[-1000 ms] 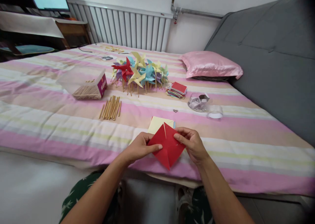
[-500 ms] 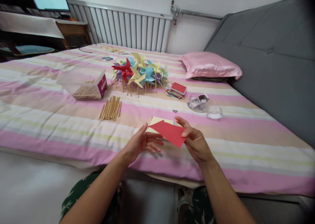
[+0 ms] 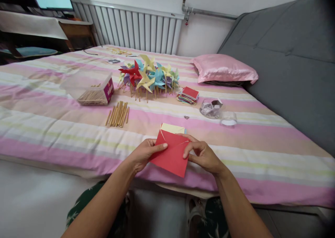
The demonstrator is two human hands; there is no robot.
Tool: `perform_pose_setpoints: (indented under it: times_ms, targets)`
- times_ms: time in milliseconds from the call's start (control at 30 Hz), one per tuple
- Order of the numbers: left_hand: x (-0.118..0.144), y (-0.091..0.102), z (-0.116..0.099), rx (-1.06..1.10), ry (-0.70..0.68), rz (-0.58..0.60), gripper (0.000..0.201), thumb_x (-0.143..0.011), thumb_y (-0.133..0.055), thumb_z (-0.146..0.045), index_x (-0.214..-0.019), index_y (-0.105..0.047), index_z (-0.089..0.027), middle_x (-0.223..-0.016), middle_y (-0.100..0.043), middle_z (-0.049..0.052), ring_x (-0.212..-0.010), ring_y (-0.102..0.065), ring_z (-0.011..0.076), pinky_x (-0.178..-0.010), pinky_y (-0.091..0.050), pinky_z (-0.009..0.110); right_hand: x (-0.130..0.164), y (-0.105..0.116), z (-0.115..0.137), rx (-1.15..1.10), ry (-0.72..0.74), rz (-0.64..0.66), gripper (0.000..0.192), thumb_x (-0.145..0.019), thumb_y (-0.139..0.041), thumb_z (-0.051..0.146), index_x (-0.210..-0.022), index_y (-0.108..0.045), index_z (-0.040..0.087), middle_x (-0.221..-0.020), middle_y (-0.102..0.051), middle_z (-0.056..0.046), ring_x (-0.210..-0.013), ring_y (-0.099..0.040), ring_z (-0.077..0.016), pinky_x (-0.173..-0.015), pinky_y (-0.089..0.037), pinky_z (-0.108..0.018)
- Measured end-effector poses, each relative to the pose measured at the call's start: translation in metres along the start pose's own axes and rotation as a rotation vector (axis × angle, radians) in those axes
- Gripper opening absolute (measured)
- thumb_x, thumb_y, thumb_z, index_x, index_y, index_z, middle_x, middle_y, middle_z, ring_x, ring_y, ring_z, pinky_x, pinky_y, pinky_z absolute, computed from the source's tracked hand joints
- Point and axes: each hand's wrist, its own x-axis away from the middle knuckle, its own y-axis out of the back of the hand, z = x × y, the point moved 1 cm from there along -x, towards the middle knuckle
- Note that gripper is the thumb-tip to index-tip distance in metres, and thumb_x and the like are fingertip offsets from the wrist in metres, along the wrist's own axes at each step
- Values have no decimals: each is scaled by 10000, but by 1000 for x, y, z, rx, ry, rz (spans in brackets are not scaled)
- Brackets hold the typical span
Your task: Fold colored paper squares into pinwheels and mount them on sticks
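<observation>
A square sheet of red paper (image 3: pixel 171 156) with slits running in from its corners is held between both hands, tilted above the front of the bed. My left hand (image 3: pixel 145 154) grips its left side, thumb on top and fingers underneath. On the right side, my right hand (image 3: pixel 202 156) pinches the sheet between thumb and fingers near a slit. Just behind the sheet lie pale yellow papers (image 3: pixel 173 128), partly covered by it. Small metal pieces (image 3: pixel 186 117) rest on the striped bedspread beyond my right hand.
Several paper pinwheels (image 3: pixel 149 76) stand farther back. To the left are a clear tub of sticks (image 3: pixel 94 91) and a pile of gold-coloured sticks (image 3: pixel 117 114). On the right are stacked coloured papers (image 3: pixel 188 94), a clear container (image 3: pixel 210 109), a tape roll (image 3: pixel 228 119) and a pink pillow (image 3: pixel 225 69).
The red paper has turned and come lower and nearer, showing its full face and slits. My left hand, open before, now grips its left side.
</observation>
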Motion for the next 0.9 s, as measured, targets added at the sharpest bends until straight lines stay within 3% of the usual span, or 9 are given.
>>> perform_pose_setpoints:
  times_ms: [200,667,900]
  targets:
    - [-2,0,2,1,-25,-72,391,-666,-755,-339,-971,-715,-97,-857,-734,139,-694,-667,187,-703,-501,281,1,-1,-7,-33,-56,33,130,-759,-689,339,-816,-716,226,-896,-696,-55,-903,-623,-194,-849,-479,-360]
    - [-4,0,5,-21,-40,-66,322,-682,-738,-318,-914,-725,-95,-807,-736,134,-669,-667,176,-682,-504,272,0,-4,-6,-38,-140,86,82,-702,-742,277,-773,-736,237,-743,-727,-4,-721,-651,-140,-706,-509,-270]
    - [-5,-3,8,-26,-60,-85,321,-648,-762,-326,-863,-727,-91,-787,-735,126,-668,-662,178,-661,-499,269,-4,-9,-10,31,-169,-87,169,-699,-733,347,-664,-706,184,-667,-693,-22,-620,-609,-140,-596,-470,-254]
